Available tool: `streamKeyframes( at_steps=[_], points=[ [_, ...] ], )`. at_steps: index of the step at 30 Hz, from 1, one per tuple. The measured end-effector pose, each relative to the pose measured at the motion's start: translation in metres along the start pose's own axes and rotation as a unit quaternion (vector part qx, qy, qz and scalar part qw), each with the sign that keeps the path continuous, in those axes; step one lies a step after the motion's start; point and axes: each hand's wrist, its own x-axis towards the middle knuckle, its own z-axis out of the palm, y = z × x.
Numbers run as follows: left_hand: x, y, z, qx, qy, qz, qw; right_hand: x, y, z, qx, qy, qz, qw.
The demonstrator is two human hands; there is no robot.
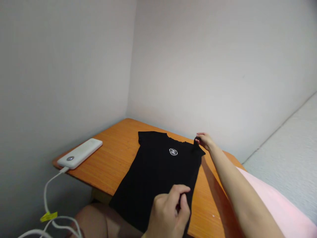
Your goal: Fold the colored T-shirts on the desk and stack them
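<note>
A black short-sleeved T-shirt (158,172) with a round white emblem (173,151) on its chest lies spread on the wooden table (116,152). Its neckline points to the far side, and its hem hangs over the near edge. At the far right, my right hand (204,140) pinches the cloth near the shoulder and sleeve and lifts a small fold. My left hand (170,211) is closed on the shirt's right side near the hem, its fingers bent together. The cloth inside that grip is mostly hidden.
On the table's left side lies a white power bank (80,153). A white cable (46,195) with a yellow tag (49,217) runs down from it. Grey-white walls (188,66) enclose the table behind. Something pink (274,198) lies at right, and my leg (91,218) shows below.
</note>
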Motion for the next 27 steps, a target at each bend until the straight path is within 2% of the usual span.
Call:
streamKeyframes(
  at_steps=[3, 6, 8, 10, 13, 15, 18, 23, 27],
  points=[
    [0.000, -0.007, -0.048, 0.015, 0.084, -0.103, 0.991, 0.006, -0.054, 0.061, 0.051, -0.029, -0.044, 0.997],
    [-0.008, -0.025, -0.088, 0.045, 0.135, -0.210, 0.967, 0.003, -0.089, 0.139, 0.073, -0.069, -0.072, 0.992],
    [-0.019, -0.044, -0.106, 0.077, 0.140, -0.265, 0.951, -0.005, -0.098, 0.192, 0.071, -0.099, -0.076, 0.990],
    [-0.030, -0.066, -0.120, 0.127, 0.119, -0.291, 0.941, -0.016, -0.096, 0.237, 0.061, -0.122, -0.073, 0.988],
    [-0.046, -0.093, -0.133, 0.217, 0.073, -0.300, 0.926, -0.029, -0.086, 0.281, 0.038, -0.143, -0.076, 0.986],
    [-0.052, -0.101, -0.139, 0.258, 0.052, -0.296, 0.918, -0.034, -0.079, 0.292, 0.017, -0.159, -0.090, 0.983],
    [-0.053, -0.103, -0.142, 0.287, 0.039, -0.263, 0.921, -0.037, -0.071, 0.288, -0.030, -0.186, -0.129, 0.974],
    [-0.044, -0.099, -0.131, 0.286, 0.030, -0.222, 0.932, -0.050, -0.040, 0.249, -0.166, -0.167, -0.214, 0.948],
    [-0.041, -0.088, -0.119, 0.249, -0.029, -0.227, 0.941, -0.074, 0.001, 0.216, -0.286, -0.160, -0.255, 0.910]
  ],
)
